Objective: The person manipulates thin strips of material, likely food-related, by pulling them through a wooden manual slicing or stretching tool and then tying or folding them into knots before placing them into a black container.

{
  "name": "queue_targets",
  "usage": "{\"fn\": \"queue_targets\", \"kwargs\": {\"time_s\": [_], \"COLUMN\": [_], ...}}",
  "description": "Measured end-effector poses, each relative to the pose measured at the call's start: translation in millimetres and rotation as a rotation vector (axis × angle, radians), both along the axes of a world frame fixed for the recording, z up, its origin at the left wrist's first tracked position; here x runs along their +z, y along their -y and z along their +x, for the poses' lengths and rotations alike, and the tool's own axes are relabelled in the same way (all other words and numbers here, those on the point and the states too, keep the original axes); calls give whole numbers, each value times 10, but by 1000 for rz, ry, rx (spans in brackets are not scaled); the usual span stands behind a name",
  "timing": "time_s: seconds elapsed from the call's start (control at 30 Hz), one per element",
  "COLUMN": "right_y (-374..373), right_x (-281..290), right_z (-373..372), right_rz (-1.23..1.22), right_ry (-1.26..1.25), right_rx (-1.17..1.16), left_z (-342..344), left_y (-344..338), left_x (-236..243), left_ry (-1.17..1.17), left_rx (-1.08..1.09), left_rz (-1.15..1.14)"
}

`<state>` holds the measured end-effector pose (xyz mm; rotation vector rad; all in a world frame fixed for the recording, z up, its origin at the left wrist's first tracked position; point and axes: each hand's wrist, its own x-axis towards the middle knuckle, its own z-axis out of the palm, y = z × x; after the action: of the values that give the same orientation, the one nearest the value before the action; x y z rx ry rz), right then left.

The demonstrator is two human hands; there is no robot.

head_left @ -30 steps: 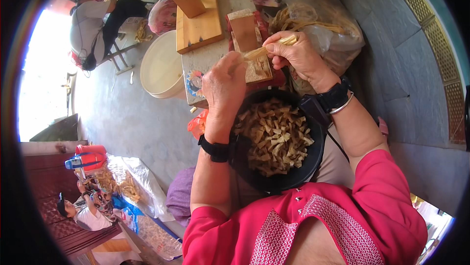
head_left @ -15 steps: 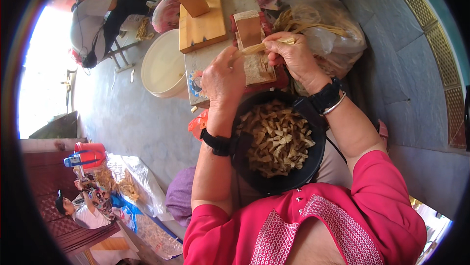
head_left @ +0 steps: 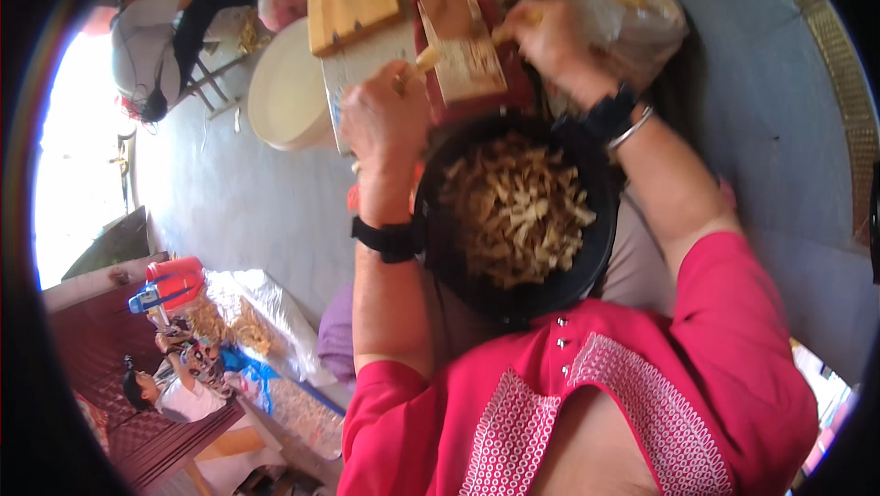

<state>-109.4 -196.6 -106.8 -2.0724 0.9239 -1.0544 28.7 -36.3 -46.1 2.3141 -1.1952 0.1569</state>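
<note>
My left hand [head_left: 390, 115] is closed, with the end of a pale yellow strip [head_left: 427, 59] sticking out past the thumb. Across from it, my right hand [head_left: 555, 45] is closed and blurred; a yellow piece pokes from its fingers on the left side. Whether the two pieces are still joined, I cannot make out. Between and just beyond the hands lies a worn wooden board [head_left: 469, 72] on a red base [head_left: 490, 104]. Below them, a black bowl [head_left: 429, 262] in my lap holds many short tan pieces [head_left: 527, 225].
A thick wooden block [head_left: 353, 15] with an upright piece stands beyond my left hand, beside a white bucket [head_left: 291, 93]. A clear plastic bag [head_left: 642, 33] with yellow strips is at the right. Two people sit at the left, near a red bucket [head_left: 176, 281].
My hands have moved apart, the left toward the body and the right farther away. The strip stretched between them no longer spans the gap. The whole view has shifted.
</note>
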Motion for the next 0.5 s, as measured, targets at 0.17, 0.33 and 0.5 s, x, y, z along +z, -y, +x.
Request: {"fn": "queue_targets", "kwargs": {"time_s": [0.17,0.33,0.5], "right_y": [-267,-380,-396], "right_x": [316,368,593], "right_z": [-285,-414,-512], "right_rz": [-2,204,380], "right_ry": [121,309,253], "right_rx": [195,448,522], "left_z": [-120,-358,-421], "left_y": [-364,-344,-503], "left_x": [-59,-594,-1269], "left_ry": [-256,-227,-148], "left_rx": [-351,-472,-616], "left_rz": [471,889,695]}}
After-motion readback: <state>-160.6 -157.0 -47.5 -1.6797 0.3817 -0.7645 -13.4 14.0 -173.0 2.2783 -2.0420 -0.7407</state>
